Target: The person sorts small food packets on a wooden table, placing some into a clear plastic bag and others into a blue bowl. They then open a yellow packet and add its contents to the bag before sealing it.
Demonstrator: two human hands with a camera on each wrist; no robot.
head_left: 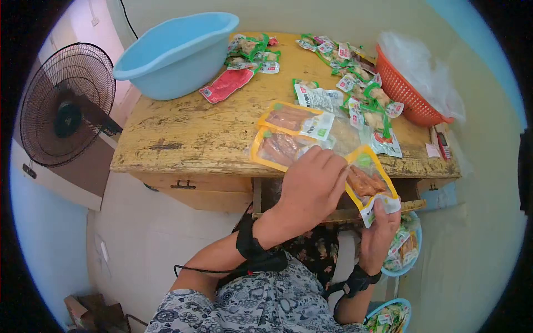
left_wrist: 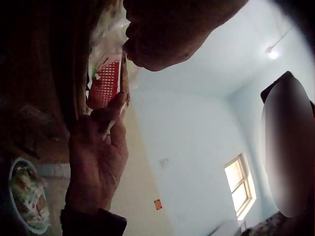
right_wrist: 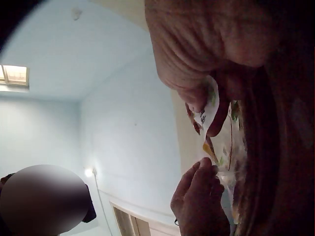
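Observation:
A yellow-edged food packet (head_left: pixel 367 180) with a clear front shows reddish-brown meat pieces inside. It is held tilted just in front of the table's edge. My left hand (head_left: pixel 313 183) is curled at the packet's upper left edge and grips it there. My right hand (head_left: pixel 383 222) pinches the white lower corner between thumb and fingers. In the right wrist view, the packet's white end (right_wrist: pixel 211 105) shows between the right-hand fingers. Two similar yellow-edged packets, an upper one (head_left: pixel 294 119) and a lower one (head_left: pixel 272 147), lie on the table beyond my left hand.
Green-edged packets (head_left: pixel 366 94) lie in a heap beside a red basket (head_left: pixel 408 91) holding clear plastic bags. At the back left stands a blue basin (head_left: pixel 177 55) near a pink packet (head_left: pixel 227 84). An open drawer (head_left: pixel 411 204) juts below the tabletop. Tubs of packets (head_left: pixel 404 247) stand lower right.

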